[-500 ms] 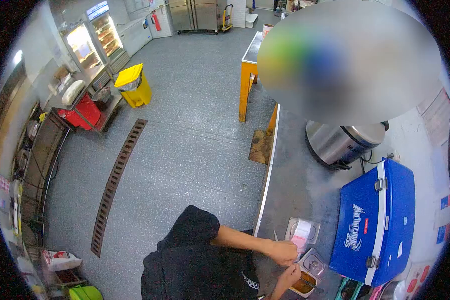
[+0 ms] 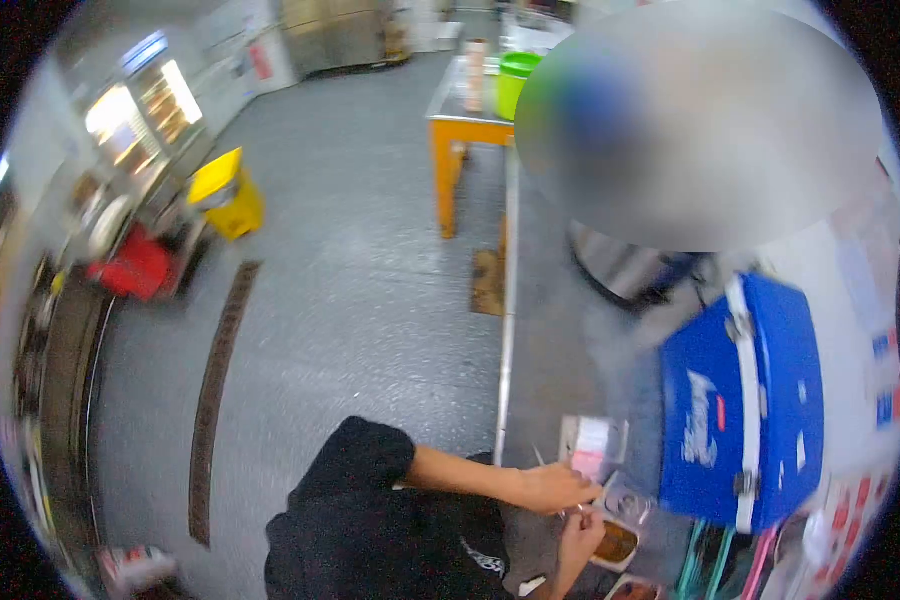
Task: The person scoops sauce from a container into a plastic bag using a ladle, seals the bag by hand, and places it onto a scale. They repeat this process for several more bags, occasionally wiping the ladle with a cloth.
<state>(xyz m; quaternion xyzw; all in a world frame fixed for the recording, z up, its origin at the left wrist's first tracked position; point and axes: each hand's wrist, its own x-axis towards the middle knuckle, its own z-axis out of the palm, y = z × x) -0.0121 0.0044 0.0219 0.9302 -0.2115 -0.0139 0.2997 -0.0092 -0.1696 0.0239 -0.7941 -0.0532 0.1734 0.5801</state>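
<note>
Because the tubs (image 2: 625,505) are sitting along the worktop's (image 2: 550,350) near edge, I'm seeing the left hand (image 2: 555,490) and right hand (image 2: 580,535) working close together at five o'clock. I cannot tell what either is gripping.

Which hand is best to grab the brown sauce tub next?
Probably the right hand: it sits just beside the brown sauce tub, while the left hand is farther up the counter, nearer the pink-and-white tray.

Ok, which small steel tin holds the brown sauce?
The tin beside the right hand, below the other two: the top tin holds something pink-white, the middle tin looks grey.
</note>
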